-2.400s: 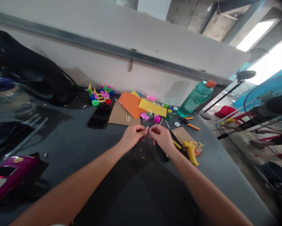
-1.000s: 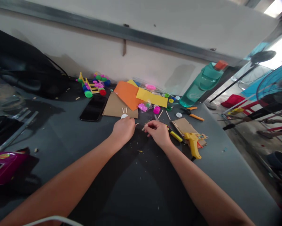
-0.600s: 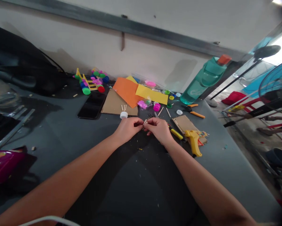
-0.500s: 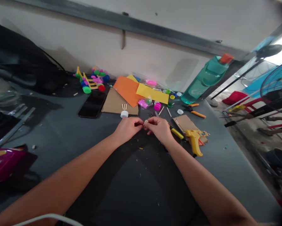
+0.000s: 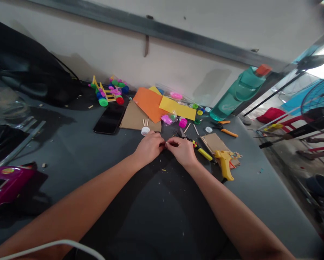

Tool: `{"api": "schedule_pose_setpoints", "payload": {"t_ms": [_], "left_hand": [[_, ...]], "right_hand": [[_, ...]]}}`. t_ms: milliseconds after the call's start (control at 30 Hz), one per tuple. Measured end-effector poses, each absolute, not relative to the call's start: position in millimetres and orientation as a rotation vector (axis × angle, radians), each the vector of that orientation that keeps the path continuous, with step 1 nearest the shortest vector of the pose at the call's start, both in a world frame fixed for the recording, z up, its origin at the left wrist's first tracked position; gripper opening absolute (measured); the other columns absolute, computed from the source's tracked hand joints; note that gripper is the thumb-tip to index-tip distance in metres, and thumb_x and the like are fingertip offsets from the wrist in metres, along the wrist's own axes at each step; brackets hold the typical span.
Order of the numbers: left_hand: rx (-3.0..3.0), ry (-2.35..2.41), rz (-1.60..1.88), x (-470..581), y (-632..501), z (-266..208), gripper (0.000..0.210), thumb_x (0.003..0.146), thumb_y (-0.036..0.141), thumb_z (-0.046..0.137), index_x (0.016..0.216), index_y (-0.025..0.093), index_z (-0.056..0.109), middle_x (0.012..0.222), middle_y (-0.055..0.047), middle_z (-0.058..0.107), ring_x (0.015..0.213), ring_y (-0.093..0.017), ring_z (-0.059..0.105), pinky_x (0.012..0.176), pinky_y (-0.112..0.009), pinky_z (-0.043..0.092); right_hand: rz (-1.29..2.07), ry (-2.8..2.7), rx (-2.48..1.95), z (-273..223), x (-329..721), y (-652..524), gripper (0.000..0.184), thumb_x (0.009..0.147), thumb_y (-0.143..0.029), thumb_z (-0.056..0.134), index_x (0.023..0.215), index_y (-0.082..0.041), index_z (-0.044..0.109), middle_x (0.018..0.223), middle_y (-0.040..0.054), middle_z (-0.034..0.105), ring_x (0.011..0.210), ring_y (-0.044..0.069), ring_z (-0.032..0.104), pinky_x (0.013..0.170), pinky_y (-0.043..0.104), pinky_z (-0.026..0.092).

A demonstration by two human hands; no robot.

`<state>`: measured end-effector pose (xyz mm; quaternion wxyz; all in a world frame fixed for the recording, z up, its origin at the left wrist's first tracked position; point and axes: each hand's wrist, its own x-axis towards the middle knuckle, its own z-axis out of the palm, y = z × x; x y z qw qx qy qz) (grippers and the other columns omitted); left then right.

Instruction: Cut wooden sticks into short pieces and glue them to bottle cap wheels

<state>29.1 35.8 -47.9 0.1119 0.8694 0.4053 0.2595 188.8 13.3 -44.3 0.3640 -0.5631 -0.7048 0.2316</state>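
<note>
I pinch a small stick (image 5: pixel 167 143) between my left hand (image 5: pixel 149 147) and right hand (image 5: pixel 183 150), fingertips meeting low over the table (image 5: pixel 78 162), beside the cutter (image 5: pixel 198 149).

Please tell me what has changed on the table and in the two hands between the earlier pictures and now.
The left hand set a white cap down by the cardboard, then came back to the right hand. Both hands now pinch a small stick low over the table; earlier they held it higher. The glue gun, phone and bottle stayed put.
</note>
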Motion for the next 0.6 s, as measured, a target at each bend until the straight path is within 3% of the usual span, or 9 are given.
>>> {"api": "schedule_pose_setpoints", "payload": {"t_ms": [233, 433, 600], "left_hand": [[2.677, 1.127, 0.718, 31.3, 36.5, -44.4, 0.011, 0.079, 0.019, 0.056, 0.072, 0.015, 0.064, 0.075, -0.006, 0.057, 0.08, -0.02, 0.047, 0.072, -0.033, 0.039], [2.532, 1.087, 0.798, 34.1, 43.0, -44.6, 0.013, 0.078, 0.028, 0.06, 0.076, 0.018, 0.068, 0.074, -0.003, 0.061, 0.077, -0.018, 0.05, 0.07, -0.031, 0.038], [2.451, 1.162, 0.809, 36.5, 47.7, -46.5, 0.014, 0.076, 0.029, 0.062, 0.069, 0.019, 0.067, 0.069, -0.002, 0.062, 0.074, -0.018, 0.051, 0.066, -0.031, 0.037]], "right_hand": [[0.581, -1.803, -1.522, -40.4, 188.6, 14.7, 0.01, 0.07, -0.024, 0.057, 0.071, -0.022, 0.067, 0.066, -0.002, 0.066, 0.061, 0.014, 0.059, 0.057, 0.023, 0.043], [0.842, -1.626, -1.514, -38.6, 194.5, 21.9, 0.013, 0.07, -0.031, 0.059, 0.07, -0.02, 0.066, 0.059, -0.0012, 0.063, 0.047, 0.012, 0.054, 0.045, 0.022, 0.041], [0.755, -1.643, -1.465, -39.5, 195.3, 27.1, 0.011, 0.067, -0.031, 0.063, 0.069, -0.021, 0.068, 0.063, -0.001, 0.065, 0.056, 0.014, 0.057, 0.05, 0.023, 0.043]]}}
